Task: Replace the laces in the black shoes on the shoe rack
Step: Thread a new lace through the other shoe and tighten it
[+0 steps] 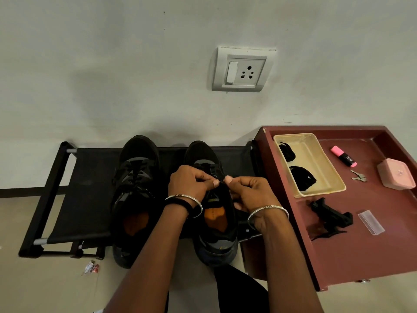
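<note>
At frame centre, the left grip (191, 182) and right grip (247, 193) each pinch the lace (222, 181) above the shoe (222, 245). It looks limp and light, probably best held near its tip.

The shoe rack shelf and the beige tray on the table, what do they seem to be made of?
The shoe rack shelf looks like matte black fabric, stretched flat between silvery tubes, probably metal. The beige tray looks like smooth, slightly translucent plastic, with a soft shine on its walls.
</note>
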